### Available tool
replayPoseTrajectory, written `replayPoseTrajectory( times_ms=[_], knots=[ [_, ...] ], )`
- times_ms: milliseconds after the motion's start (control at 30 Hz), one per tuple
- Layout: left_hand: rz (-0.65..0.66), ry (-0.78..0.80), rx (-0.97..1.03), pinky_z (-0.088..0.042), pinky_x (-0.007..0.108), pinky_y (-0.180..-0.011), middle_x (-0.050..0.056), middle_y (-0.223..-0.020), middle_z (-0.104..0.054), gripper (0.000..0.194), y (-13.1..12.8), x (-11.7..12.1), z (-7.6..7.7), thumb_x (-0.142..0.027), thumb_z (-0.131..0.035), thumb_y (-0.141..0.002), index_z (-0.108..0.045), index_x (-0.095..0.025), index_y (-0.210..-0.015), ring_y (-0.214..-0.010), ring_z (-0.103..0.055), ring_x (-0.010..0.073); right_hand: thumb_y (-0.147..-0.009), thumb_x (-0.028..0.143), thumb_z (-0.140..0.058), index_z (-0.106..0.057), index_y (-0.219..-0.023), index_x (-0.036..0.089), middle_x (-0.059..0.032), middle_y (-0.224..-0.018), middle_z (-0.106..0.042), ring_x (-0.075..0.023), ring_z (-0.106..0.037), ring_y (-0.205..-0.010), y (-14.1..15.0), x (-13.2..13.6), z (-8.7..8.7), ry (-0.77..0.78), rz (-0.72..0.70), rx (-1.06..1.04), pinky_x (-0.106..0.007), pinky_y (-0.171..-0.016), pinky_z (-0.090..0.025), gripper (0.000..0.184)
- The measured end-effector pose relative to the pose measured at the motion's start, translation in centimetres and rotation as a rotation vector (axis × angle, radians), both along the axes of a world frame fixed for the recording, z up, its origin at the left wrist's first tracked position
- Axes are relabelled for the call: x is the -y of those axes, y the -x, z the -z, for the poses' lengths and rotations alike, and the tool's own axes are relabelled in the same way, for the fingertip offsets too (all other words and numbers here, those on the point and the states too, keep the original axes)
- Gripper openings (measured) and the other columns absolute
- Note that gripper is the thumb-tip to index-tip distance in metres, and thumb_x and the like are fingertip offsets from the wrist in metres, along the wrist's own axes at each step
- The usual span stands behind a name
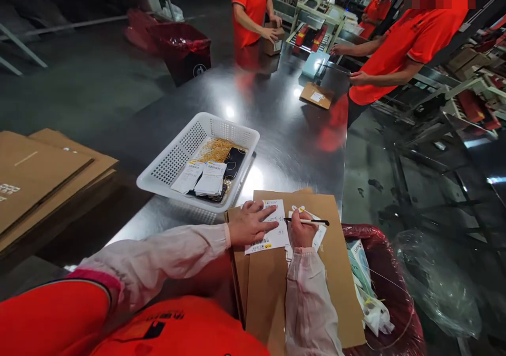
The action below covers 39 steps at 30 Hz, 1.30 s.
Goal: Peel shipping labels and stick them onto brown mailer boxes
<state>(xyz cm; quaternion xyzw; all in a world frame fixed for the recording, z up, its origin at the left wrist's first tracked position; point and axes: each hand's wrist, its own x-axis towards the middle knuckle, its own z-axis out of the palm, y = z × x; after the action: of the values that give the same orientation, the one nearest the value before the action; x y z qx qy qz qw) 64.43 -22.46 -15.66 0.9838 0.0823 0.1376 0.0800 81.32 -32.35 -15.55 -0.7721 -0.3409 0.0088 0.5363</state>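
My left hand (253,222) lies flat with fingers spread on a white printed slip (279,236), pressing it against flattened cardboard (269,282). In my right hand (302,230) is a pen (316,221) with a white barrel and dark ends, its tip at the slip's right edge. Under and beside that hand lie more white labels (321,234), partly covered. Beyond my left hand stands a white plastic basket (166,158). It holds two stacks of printed slips (211,178), a heap of golden rubber bands (216,148) and a dark flat object (236,161).
The shiny metal table (276,118) stretches away to two co-workers in orange shirts, with a brown box (272,39) and a flat parcel (317,96) near them. Cardboard sheets (43,171) are stacked at left. Red-lined bins stand at right (399,292) and at back left (177,45).
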Motion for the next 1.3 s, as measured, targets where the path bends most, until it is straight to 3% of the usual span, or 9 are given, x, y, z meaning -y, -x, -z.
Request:
replayPoseTrajectory(
  times_ms=[200,367,500,633,767,833,1000,1167,1300],
  knots=[
    [0.028,0.061,0.036,-0.029,0.049,-0.098,0.005,-0.141,-0.051,0.038,0.4,-0.1,-0.5,-0.030,-0.059,-0.079,-0.064,-0.030,-0.117,-0.126,-0.038,0.0330,-0.072,0.039,-0.063,-0.034,-0.041,0.023,0.0058,-0.038,-0.037,-0.0092,-0.036,-0.039,-0.6,0.6,-0.9,-0.122,-0.011,-0.240,-0.027,-0.045,-0.036,0.046],
    [0.181,0.194,0.034,-0.031,0.040,-0.103,0.007,-0.120,-0.063,0.027,-0.3,0.2,-1.7,-0.020,-0.057,-0.073,-0.066,-0.019,-0.098,-0.121,-0.046,0.0243,-0.072,0.047,-0.062,-0.025,-0.046,0.023,0.0082,-0.037,-0.029,-0.0062,-0.026,-0.033,-0.4,0.5,-2.3,-0.371,-0.038,-0.571,-0.023,-0.034,-0.022,0.051],
    [0.110,0.111,-0.015,-0.033,0.045,-0.092,0.010,-0.110,-0.062,0.044,-1.8,1.4,-2.2,-0.028,-0.057,-0.080,-0.059,-0.026,-0.124,-0.107,-0.048,0.0280,-0.070,0.044,-0.065,-0.022,-0.046,0.022,0.0101,-0.034,-0.020,-0.0055,-0.020,-0.031,0.2,0.3,-2.6,-0.546,-0.174,-0.769,-0.021,-0.033,-0.020,0.054],
    [0.167,-0.020,-0.037,-0.030,0.048,-0.087,0.007,-0.136,-0.051,0.051,-2.8,2.3,-2.3,-0.034,-0.056,-0.084,-0.049,-0.040,-0.134,-0.102,-0.046,0.0279,-0.075,0.052,-0.060,-0.022,-0.047,0.023,0.0100,-0.034,-0.018,-0.0057,-0.015,-0.031,-0.4,0.4,-3.1,-0.553,-0.214,-0.868,-0.022,-0.030,-0.017,0.055],
    [0.207,-0.054,-0.034,-0.028,0.046,-0.087,-0.001,-0.148,-0.043,0.041,-3.0,2.5,-2.3,-0.033,-0.053,-0.086,-0.054,-0.034,-0.127,-0.109,-0.043,0.0278,-0.075,0.067,-0.053,-0.021,-0.047,0.025,0.0103,-0.034,-0.016,-0.0062,-0.015,-0.031,-1.6,1.2,-3.7,-0.501,-0.051,-0.758,-0.023,-0.030,-0.018,0.060],
    [0.203,-0.058,-0.041,-0.027,0.046,-0.088,0.000,-0.148,-0.044,0.040,-3.0,2.5,-2.3,-0.033,-0.053,-0.086,-0.055,-0.033,-0.126,-0.114,-0.041,0.0285,-0.072,0.066,-0.059,-0.029,-0.045,0.024,0.0091,-0.033,-0.025,-0.0065,-0.023,-0.031,-1.9,2.2,-3.5,-0.443,0.080,-0.635,-0.023,-0.032,-0.023,0.059],
    [0.220,-0.045,-0.053,-0.027,0.047,-0.088,0.002,-0.144,-0.049,0.041,-3.0,2.4,-2.4,-0.033,-0.054,-0.085,-0.055,-0.031,-0.127,-0.117,-0.040,0.0304,-0.065,0.061,-0.070,-0.050,-0.042,0.019,0.0002,-0.040,-0.051,-0.0115,-0.044,-0.039,-1.6,5.2,-1.0,-0.055,0.210,-0.271,-0.027,-0.042,-0.036,0.052],
    [0.215,-0.035,-0.041,-0.028,0.047,-0.089,-0.001,-0.144,-0.049,0.041,-3.0,2.4,-2.1,-0.032,-0.056,-0.083,-0.056,-0.032,-0.125,-0.116,-0.040,0.0308,-0.072,0.065,-0.059,-0.043,-0.038,0.020,0.0008,-0.037,-0.047,-0.0108,-0.040,-0.039,-2.1,5.7,0.0,0.021,0.309,-0.123,-0.026,-0.042,-0.034,0.058],
    [0.210,-0.035,-0.041,-0.028,0.047,-0.090,0.000,-0.143,-0.049,0.041,-3.0,2.4,-2.0,-0.031,-0.057,-0.082,-0.057,-0.033,-0.124,-0.117,-0.039,0.0305,-0.075,0.060,-0.057,-0.039,-0.039,0.021,0.0017,-0.037,-0.043,-0.0099,-0.038,-0.039,-2.4,5.7,-0.4,0.048,0.259,-0.113,-0.026,-0.043,-0.033,0.056]
  ],
)
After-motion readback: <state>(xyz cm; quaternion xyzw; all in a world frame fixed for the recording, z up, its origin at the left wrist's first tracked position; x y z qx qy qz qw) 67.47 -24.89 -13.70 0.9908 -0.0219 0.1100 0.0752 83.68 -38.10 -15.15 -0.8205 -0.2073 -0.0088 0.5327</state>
